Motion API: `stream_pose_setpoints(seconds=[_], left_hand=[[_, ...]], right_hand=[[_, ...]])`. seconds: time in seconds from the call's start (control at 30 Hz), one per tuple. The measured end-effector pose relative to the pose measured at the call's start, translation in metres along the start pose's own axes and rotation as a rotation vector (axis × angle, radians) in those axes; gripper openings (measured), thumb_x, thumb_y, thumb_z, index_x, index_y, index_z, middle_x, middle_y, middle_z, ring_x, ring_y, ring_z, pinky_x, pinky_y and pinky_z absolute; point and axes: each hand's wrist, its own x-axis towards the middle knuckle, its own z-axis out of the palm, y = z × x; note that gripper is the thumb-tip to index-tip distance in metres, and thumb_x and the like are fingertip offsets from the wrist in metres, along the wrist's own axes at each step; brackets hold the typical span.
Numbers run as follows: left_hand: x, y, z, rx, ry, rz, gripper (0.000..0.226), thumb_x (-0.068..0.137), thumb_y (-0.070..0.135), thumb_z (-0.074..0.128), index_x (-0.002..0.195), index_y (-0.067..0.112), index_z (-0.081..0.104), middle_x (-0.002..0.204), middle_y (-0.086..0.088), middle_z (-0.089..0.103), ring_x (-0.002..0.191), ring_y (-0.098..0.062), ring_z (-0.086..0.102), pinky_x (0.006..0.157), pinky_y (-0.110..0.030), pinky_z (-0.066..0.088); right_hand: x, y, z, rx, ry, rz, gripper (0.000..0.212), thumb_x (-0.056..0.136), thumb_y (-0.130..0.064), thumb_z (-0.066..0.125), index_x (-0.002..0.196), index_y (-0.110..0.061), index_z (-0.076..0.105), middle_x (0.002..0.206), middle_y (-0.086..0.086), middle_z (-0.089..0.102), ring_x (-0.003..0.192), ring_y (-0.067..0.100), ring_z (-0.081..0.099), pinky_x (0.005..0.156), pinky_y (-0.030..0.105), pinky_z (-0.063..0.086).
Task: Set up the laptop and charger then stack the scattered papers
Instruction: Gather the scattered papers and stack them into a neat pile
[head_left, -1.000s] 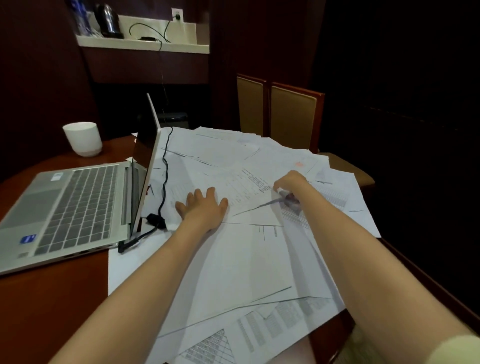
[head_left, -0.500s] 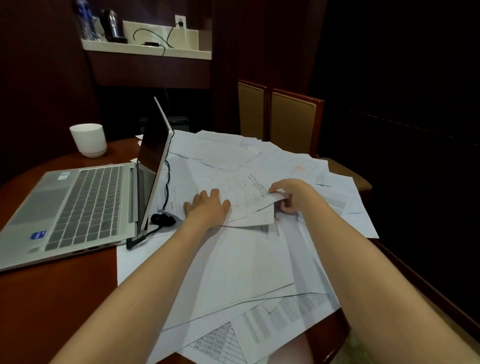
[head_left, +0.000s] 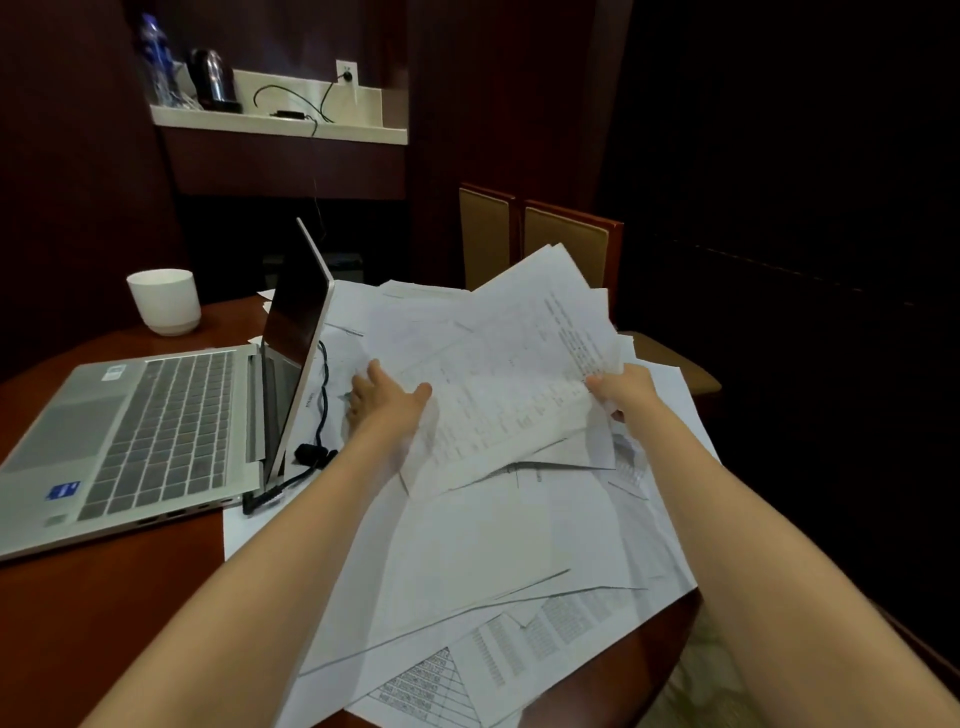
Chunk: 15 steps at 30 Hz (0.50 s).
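Observation:
Several white printed papers (head_left: 498, 545) lie scattered over the right half of the brown table (head_left: 104, 613). My right hand (head_left: 621, 389) grips the edge of a bundle of lifted sheets (head_left: 519, 364), raised and tilted above the pile. My left hand (head_left: 387, 397) lies flat with spread fingers on the papers, beside the lifted bundle's left edge. A silver laptop (head_left: 156, 421) stands open at the left, its screen seen edge-on. A black charger cable (head_left: 322, 395) runs down behind the screen to a plug lying by the laptop's right corner.
A white cup (head_left: 165, 301) stands on the table behind the laptop. Two wooden chairs with tan backs (head_left: 566, 249) stand past the papers. A wall shelf (head_left: 280, 124) holds a kettle, a bottle and a cable plugged into an outlet.
My right hand has lifted a bundle of sheets up off the pile and toward the middle. My left hand stays pressed on the papers.

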Motion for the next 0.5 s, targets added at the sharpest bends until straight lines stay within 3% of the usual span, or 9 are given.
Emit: stream_pose_setpoints(seconds=[0.13,0.2,0.3,0.5], left_hand=[[-0.001,0.002,-0.005,-0.46,0.035,-0.048,0.084,0.088,0.026,0.061,0.149,0.016,0.004,0.151,-0.009,0.025,0.137,-0.03,0.03,0.108,-0.039,0.03],[-0.001,0.004,-0.01,-0.639,-0.015,-0.034,0.067,0.089,0.018,0.059,0.145,0.016,0.021,0.14,-0.006,0.042,0.124,-0.027,0.046,0.095,-0.035,0.041],[-0.002,0.013,-0.016,-0.63,-0.009,0.113,0.027,0.091,0.008,0.055,0.118,0.008,0.054,0.12,-0.006,0.06,0.097,-0.021,0.057,0.08,-0.028,0.044],[-0.007,0.049,-0.032,-0.779,0.095,0.25,0.022,0.094,0.008,0.051,0.114,0.005,0.058,0.107,-0.004,0.061,0.094,-0.018,0.057,0.082,-0.029,0.044]], right_hand=[[0.001,0.008,-0.02,0.143,0.065,0.033,0.037,0.09,-0.009,0.06,0.125,-0.002,0.056,0.126,0.017,0.058,0.114,0.033,0.055,0.09,0.038,0.047],[0.0,0.011,-0.025,0.224,0.092,0.052,0.038,0.091,-0.01,0.059,0.127,-0.003,0.054,0.127,0.016,0.058,0.115,0.033,0.055,0.089,0.038,0.047],[-0.003,0.016,-0.028,0.418,0.104,0.045,0.038,0.093,-0.008,0.054,0.131,-0.004,0.051,0.13,0.015,0.056,0.114,0.03,0.055,0.096,0.04,0.046],[-0.011,-0.007,-0.029,0.638,0.063,-0.118,0.038,0.098,-0.015,0.048,0.135,-0.008,0.046,0.133,0.009,0.053,0.123,0.028,0.05,0.095,0.036,0.041]])
